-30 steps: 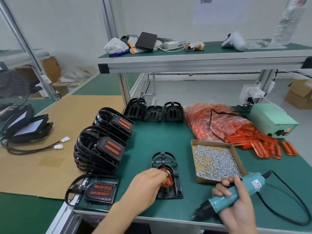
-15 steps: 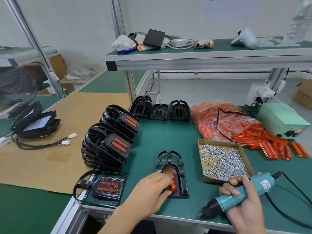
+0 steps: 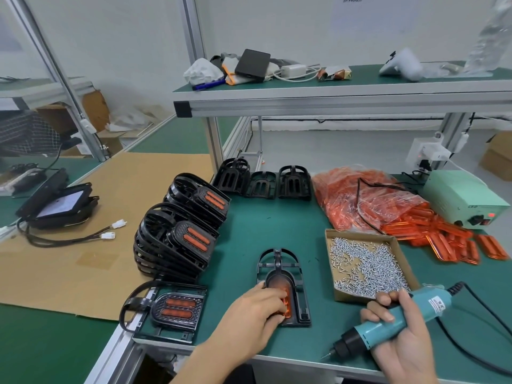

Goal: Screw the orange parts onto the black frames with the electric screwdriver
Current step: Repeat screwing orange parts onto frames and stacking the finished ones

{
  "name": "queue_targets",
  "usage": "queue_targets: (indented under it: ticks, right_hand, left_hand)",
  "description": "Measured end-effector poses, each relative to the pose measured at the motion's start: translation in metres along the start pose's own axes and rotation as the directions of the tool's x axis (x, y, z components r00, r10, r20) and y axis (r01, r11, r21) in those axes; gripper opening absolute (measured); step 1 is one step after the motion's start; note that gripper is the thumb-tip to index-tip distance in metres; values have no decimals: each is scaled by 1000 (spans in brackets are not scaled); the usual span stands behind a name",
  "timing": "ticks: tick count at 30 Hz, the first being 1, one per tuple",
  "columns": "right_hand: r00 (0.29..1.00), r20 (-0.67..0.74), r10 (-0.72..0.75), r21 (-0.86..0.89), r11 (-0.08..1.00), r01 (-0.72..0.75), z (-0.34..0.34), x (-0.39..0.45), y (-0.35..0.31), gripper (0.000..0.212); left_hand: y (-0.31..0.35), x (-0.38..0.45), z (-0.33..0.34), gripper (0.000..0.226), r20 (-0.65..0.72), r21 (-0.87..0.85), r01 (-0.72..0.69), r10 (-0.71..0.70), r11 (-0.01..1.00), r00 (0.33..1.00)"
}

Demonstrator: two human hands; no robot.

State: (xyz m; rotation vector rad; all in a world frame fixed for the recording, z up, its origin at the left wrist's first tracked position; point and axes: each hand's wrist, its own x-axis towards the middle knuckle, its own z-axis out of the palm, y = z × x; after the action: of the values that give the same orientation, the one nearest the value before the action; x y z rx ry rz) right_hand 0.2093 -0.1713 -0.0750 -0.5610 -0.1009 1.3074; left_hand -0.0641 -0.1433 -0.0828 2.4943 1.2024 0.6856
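A black frame (image 3: 279,266) lies flat on the green bench in front of me. An orange part (image 3: 287,300) sits in its hollow, and the fingers of my left hand (image 3: 256,314) press down on it. My right hand (image 3: 399,339) grips the teal electric screwdriver (image 3: 388,324), its bit pointing down-left just above the bench edge, apart from the frame. A cardboard box of screws (image 3: 368,266) stands between frame and loose orange parts (image 3: 448,239).
Stacks of finished frames (image 3: 177,239) stand to the left, one finished frame (image 3: 173,307) at the bench corner. Three bare frames (image 3: 263,181) lean at the back. A bag of orange parts (image 3: 360,200), a green power supply (image 3: 462,198) and the screwdriver cable (image 3: 493,314) lie right.
The orange part has gone from tilted in my left fingers to lying flat in the frame under my fingers. The screwdriver stays in my right hand.
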Motion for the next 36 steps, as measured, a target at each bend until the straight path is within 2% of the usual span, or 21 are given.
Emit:
queue_targets:
  ticks: [3, 7, 10, 15, 19, 21, 26, 36]
  right_hand:
    - [1000, -4, -3, -5, 1000, 3, 1, 0, 0, 22]
    - [1000, -12, -3, -10, 1000, 3, 2, -1, 0, 21]
    - [1000, -19, -8, -12, 1000, 8, 3, -2, 0, 22]
    - [1000, -19, -11, -20, 1000, 11, 3, -2, 0, 21]
    - [1000, -23, -14, -4, 1000, 14, 2, -1, 2, 28]
    - [1000, -21, -10, 9, 1000, 10, 2, -1, 2, 34]
    - [1000, -25, -4, 15, 1000, 5, 1, 1, 2, 30]
    - [1000, -10, 7, 17, 1000, -7, 1, -3, -1, 23]
  left_hand:
    - [-1, 1, 0, 19, -3, 42, -11, 11, 999, 1000]
    - [-3, 2, 1, 13, -84, 119, -14, 24, 993, 996]
    - [-3, 3, -1, 16, -71, 29, 46, -43, 999, 997]
    - [-1, 3, 1, 23, -31, -8, 83, -83, 997, 996]
    - [4, -12, 15, 31, -167, -119, 204, -222, 972, 961]
    - [6, -17, 16, 35, -149, -173, 280, -306, 944, 940]
    - [11, -15, 18, 49, -36, -62, 228, -230, 972, 972]
    - [25, -6, 29, 55, -63, -18, 162, -163, 987, 985]
